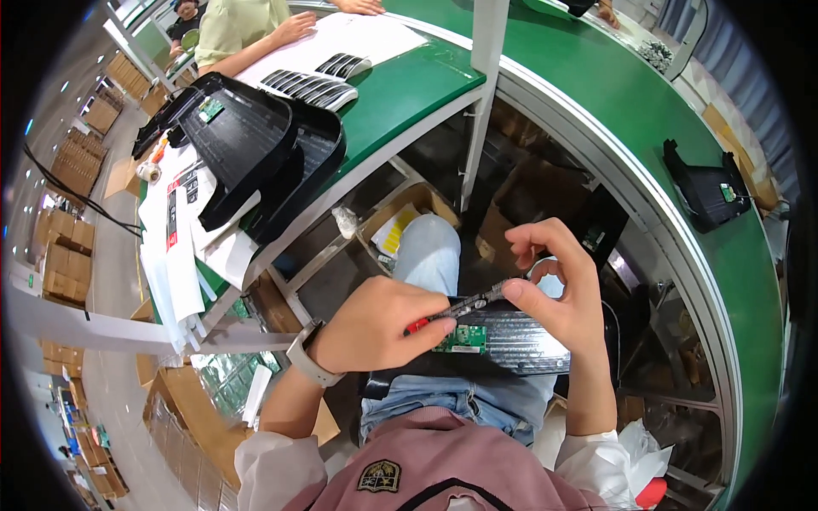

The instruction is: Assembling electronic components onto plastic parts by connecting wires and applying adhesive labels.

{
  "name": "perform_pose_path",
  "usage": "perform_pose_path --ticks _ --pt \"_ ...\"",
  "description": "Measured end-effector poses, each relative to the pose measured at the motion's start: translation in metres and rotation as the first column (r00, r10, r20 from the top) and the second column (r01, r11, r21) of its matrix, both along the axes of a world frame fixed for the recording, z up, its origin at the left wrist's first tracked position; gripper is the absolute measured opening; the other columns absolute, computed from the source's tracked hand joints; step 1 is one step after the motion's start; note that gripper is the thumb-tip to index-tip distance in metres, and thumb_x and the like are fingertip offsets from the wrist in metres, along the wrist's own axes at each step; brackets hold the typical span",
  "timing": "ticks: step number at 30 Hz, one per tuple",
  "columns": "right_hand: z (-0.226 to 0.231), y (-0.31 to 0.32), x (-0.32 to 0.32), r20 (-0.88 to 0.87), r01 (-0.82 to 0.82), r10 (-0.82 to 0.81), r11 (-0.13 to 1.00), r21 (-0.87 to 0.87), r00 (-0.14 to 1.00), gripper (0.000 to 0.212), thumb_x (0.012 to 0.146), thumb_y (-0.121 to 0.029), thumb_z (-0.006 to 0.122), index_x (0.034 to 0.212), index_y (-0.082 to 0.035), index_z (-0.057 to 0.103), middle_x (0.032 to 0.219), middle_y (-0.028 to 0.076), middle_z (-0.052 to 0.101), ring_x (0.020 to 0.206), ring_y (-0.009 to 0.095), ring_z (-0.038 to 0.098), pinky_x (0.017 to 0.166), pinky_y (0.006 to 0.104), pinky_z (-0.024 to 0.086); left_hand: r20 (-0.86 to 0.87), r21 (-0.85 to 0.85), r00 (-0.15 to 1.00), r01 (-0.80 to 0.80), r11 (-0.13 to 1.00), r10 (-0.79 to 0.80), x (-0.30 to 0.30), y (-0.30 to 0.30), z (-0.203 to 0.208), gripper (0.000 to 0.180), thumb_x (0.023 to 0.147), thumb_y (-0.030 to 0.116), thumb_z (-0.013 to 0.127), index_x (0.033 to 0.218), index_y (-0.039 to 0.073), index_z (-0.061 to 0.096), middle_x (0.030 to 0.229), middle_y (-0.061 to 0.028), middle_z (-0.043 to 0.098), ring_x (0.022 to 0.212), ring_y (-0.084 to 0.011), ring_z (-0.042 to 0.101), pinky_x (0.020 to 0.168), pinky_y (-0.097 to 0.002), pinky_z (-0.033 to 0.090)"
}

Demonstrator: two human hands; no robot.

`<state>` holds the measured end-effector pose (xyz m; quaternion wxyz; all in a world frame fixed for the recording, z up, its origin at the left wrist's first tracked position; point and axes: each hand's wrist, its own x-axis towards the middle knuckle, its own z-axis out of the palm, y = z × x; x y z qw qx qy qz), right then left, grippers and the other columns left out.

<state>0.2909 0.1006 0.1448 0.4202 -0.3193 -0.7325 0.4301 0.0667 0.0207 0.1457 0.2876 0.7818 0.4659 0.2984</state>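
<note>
A narrow dark strip (470, 304) with pale marks and a red end spans the space between my hands. My left hand (383, 324), a watch on its wrist, pinches the red end between thumb and fingers. At the other end, the thumb of my right hand (558, 294) presses on the strip; its upper fingers are raised and bent. Below the strip, a black plastic housing (520, 345) lies across my lap. A green circuit board (471, 339) sits on it, partly hidden by my left hand.
At the left, a green table (413, 85) carries stacked black housings (247, 136), curved dark strips (311, 88) and paper sheets. Another person's hand (294, 27) rests there. To the right, a green conveyor (635, 111) bears another housing (703, 192). An open carton (434, 203) stands beneath.
</note>
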Motion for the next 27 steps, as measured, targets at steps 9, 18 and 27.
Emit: perform_pose_path --ticks 9,18,27 --pt "-0.008 0.005 0.016 0.068 -0.047 0.044 0.998 0.032 0.997 0.009 0.076 -0.005 0.073 0.079 -0.001 0.066 0.081 0.006 0.058 0.071 0.016 0.055 0.061 0.0260 0.042 -0.074 -0.054 0.993 0.086 0.995 -0.090 -0.002 0.012 -0.009 0.018 0.088 0.020 0.066 0.081 0.003 0.063 0.061 -0.0132 0.054 0.055 -0.0327 0.055 0.051 -0.0394 0.040" --pt "-0.012 -0.005 0.025 0.053 0.164 -0.217 0.855 0.492 0.975 0.017 0.076 -0.005 0.077 0.079 -0.002 0.061 0.082 0.007 0.055 0.071 0.020 0.054 0.058 0.0308 0.042 0.232 -0.215 0.918 -0.273 0.938 0.321 -0.040 0.051 -0.107 0.042 0.088 0.034 0.070 0.116 0.003 0.064 0.086 -0.0123 0.069 0.078 -0.0215 0.068 0.069 -0.0303 0.052" --pt "-0.021 -0.012 0.048 -0.040 0.311 -0.317 0.887 0.342 0.948 0.012 0.074 -0.005 0.074 0.082 -0.003 0.065 0.093 0.010 0.058 0.082 0.020 0.058 0.070 0.0284 0.045 -0.474 0.047 0.878 0.098 0.994 -0.064 -0.043 0.038 -0.174 0.031 0.082 0.038 0.070 0.092 0.009 0.071 0.083 -0.0076 0.061 0.081 -0.0285 0.064 0.069 -0.0400 0.052"
